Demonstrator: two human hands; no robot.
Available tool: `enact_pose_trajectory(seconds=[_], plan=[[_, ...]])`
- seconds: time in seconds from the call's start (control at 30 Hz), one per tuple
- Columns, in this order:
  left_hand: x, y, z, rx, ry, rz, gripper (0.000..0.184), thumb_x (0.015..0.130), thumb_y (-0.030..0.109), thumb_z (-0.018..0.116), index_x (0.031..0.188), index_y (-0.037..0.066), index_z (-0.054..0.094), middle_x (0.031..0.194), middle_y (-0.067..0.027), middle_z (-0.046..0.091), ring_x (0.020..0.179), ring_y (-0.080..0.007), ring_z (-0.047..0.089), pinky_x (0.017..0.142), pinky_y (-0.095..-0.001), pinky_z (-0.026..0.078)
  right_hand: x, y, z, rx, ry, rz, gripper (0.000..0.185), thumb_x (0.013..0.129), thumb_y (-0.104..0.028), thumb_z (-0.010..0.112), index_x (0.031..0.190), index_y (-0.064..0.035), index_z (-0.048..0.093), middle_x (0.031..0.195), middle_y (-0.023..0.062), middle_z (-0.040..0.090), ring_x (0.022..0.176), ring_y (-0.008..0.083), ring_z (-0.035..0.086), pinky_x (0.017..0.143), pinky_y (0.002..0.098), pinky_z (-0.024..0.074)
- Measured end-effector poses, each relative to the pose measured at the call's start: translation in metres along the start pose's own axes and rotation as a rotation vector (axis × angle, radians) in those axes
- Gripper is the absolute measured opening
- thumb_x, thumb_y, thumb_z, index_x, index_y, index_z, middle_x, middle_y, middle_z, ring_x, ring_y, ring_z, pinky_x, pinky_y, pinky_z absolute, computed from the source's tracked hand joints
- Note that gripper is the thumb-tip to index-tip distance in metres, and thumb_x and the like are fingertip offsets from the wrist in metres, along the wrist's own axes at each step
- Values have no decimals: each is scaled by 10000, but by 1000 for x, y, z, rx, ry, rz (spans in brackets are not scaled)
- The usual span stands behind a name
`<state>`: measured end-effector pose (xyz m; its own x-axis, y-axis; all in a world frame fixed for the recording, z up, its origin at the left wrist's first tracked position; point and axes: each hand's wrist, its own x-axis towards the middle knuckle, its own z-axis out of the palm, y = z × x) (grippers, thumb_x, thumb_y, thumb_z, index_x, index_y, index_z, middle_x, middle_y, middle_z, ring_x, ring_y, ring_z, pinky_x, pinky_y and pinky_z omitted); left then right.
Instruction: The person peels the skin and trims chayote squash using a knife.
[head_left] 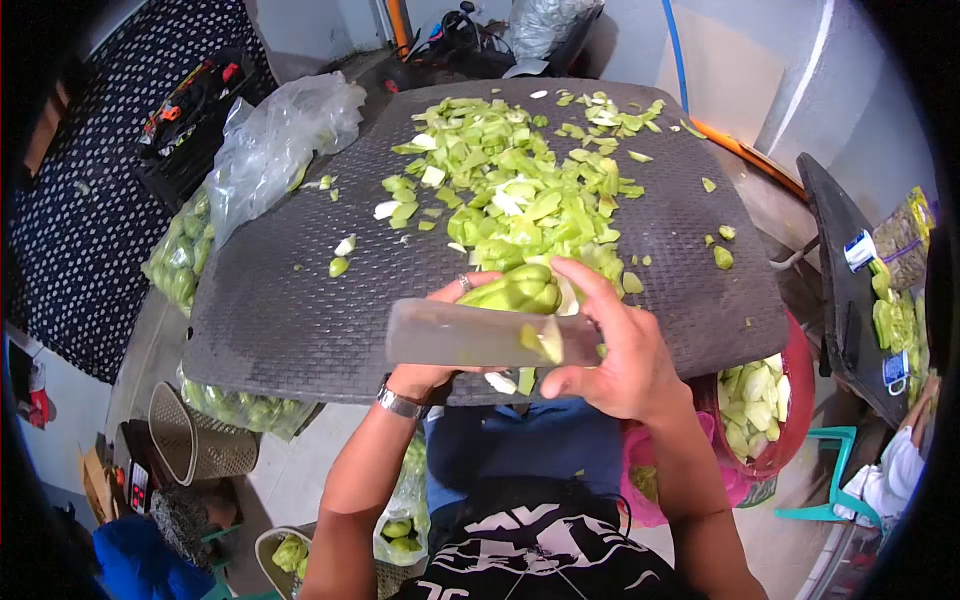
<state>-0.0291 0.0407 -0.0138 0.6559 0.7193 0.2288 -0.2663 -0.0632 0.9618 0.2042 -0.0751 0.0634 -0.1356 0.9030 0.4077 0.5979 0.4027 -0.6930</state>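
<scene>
A green chayote (520, 289) is held by my left hand (440, 290), whose ringed finger shows beside it while the rest is partly behind a wide blade. That cleaver-like blade (460, 335) lies level across the front of the chayote, with a piece of green peel stuck on it. My right hand (625, 355) is at the blade's right end, thumb below and fingers above; the handle is hidden. Beyond both hands, a heap of green peels and cut pieces (520, 190) spreads over the dark woven-textured table (290, 290).
A clear plastic bag (275, 140) lies on the table's left edge. Bags of chayotes (183, 250) stand beside it. At the lower right, a red tub (795, 400) holds pale cut pieces. Baskets (215, 440) are at the lower left. Another person's arm (918, 405) shows far right.
</scene>
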Motion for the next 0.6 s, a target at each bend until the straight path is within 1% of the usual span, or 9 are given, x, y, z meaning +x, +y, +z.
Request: enact_pose_trajectory(seconds=[0.1,0.17,0.23,0.27,0.3,0.37,0.4,0.5,0.6], plan=[[39,-5,-6,-386,141,-198,869,722,149,942,1468,8,520,1327,-135,691,1147,-180,684,979,-370,576,27,11,6,-44,98,-108,1064,767,-670,815,1528,-20,453,1116,240,731,1018,382,756,839,422,598],[52,-7,-18,-311,62,-115,907,722,119,921,1506,26,474,1315,-123,686,1176,-205,672,1015,-377,558,45,21,7,-60,150,-192,1051,781,-682,797,1525,-18,461,1105,236,734,989,375,762,812,417,603],[58,-3,-23,-163,-47,-6,959,693,121,925,1523,37,452,1298,-112,684,1197,-217,656,1054,-384,533,62,29,2,-110,183,-265,1024,797,-684,785,1511,-17,478,1086,234,736,961,367,767,788,412,606],[62,-3,-24,-218,13,-22,1029,643,89,919,1542,55,420,1299,-92,666,1218,-223,631,1073,-401,514,70,30,2,-91,195,-279,1001,809,-683,777,1498,-16,491,1045,228,738,909,364,769,761,414,604],[68,0,-26,-231,-2,-25,1030,637,78,912,1540,56,419,1309,-91,658,1225,-225,623,1080,-409,508,77,32,1,-73,207,-294,979,821,-682,769,1485,-14,504,1004,222,740,857,361,770,734,415,601],[81,4,-31,-265,-29,-37,1031,626,56,898,1537,57,415,1328,-91,644,1241,-227,608,1093,-426,497,89,33,-2,-126,186,-281,965,827,-681,765,1476,-15,510,954,218,738,813,362,768,714,418,596],[88,4,-36,-283,-51,-37,1010,630,38,886,1526,53,419,1325,-102,649,1238,-239,617,1093,-426,498,95,39,-2,-129,185,-307,950,837,-674,765,1477,-22,505,907,221,729,769,367,762,688,418,585],[101,6,-44,-265,-70,-24,1006,635,42,884,1524,45,413,1333,-113,649,1250,-253,618,1100,-431,493,109,40,-13,-58,24,-205,938,846,-663,767,1484,-33,493,878,219,719,758,353,759,676,408,577],[101,-8,-55,-272,-37,-50,1028,627,25,910,1526,56,413,1331,-118,655,1272,-263,614,1098,-426,503,117,54,-10,-7,-35,-178,931,847,-661,771,1488,-47,487,868,215,712,768,342,754,690,410,572]])
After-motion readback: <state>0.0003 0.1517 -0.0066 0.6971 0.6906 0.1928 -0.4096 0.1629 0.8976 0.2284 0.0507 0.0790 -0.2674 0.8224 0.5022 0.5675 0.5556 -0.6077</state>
